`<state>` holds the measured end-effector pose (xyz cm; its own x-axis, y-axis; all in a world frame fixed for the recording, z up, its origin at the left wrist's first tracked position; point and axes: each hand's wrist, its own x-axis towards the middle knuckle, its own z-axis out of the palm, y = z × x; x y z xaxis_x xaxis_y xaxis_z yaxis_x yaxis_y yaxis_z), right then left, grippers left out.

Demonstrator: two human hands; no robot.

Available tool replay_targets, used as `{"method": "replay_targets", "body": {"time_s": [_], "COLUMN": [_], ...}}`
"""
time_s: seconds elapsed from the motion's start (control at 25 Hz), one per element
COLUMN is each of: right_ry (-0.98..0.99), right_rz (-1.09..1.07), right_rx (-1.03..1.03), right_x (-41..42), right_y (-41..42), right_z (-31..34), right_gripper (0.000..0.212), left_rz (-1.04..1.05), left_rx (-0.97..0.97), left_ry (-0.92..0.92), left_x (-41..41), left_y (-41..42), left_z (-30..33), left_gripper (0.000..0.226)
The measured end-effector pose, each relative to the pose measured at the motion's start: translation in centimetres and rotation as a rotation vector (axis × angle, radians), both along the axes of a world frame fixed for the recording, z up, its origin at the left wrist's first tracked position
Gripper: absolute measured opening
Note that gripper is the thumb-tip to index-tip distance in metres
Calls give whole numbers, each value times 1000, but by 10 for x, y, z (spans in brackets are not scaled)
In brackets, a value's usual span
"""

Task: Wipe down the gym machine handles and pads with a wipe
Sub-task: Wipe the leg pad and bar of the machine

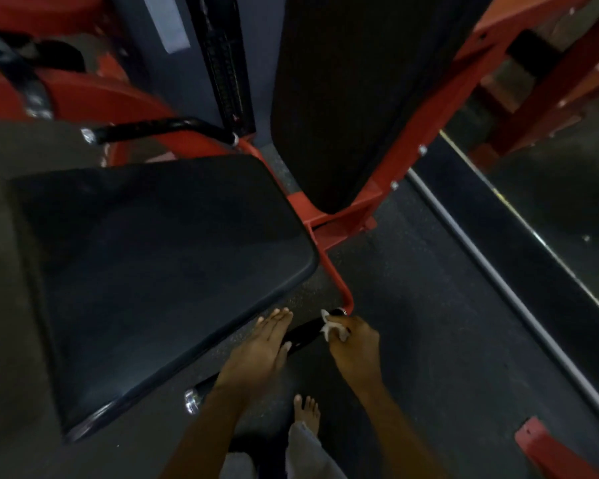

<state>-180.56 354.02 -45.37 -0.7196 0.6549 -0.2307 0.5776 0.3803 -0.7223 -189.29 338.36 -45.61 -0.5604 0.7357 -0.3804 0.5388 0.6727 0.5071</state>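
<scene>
Your right hand (pixel 355 347) has its fingers (pixel 339 321) curled round a white wipe (pixel 327 327), pressing it onto the near black handle (pixel 301 335) just below the chrome collar where the handle meets the red frame tube (pixel 336 271). Your left hand (pixel 260 347) lies flat, fingers straight and together, resting on the same handle a little lower down, holding nothing. The handle runs down-left from the wipe to a chrome end cap (pixel 192 401), passing under your left forearm. The black seat pad (pixel 159 271) sits left of both hands, its near corner just beside your left fingertips. The black back pad (pixel 329 98) stands upright beyond it, bolted into the red frame. A second black handle (pixel 163 127) lies along the far edge of the seat pad. The weight stack (pixel 227 63) rises behind, dim and blurred. Dark speckled floor (pixel 429 305) lies below, with your bare foot (pixel 306 411) on it and grey trouser legs at the bottom edge.
</scene>
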Motion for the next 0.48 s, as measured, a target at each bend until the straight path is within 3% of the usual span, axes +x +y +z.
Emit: {"method": "replay_targets", "body": {"time_s": [0.28, 0.48], "right_ry": [219, 440], "right_rz": [340, 491], "right_rx": [100, 12], "right_x": [-69, -140], "right_y": [-25, -86], "right_z": [123, 222], "right_gripper": [12, 21], "left_rz": [512, 696], "left_rx": [402, 534], "left_ry": [175, 382], "left_x": [-16, -45], "left_y": [-40, -100], "left_z": [127, 213], "left_gripper": [54, 51]}}
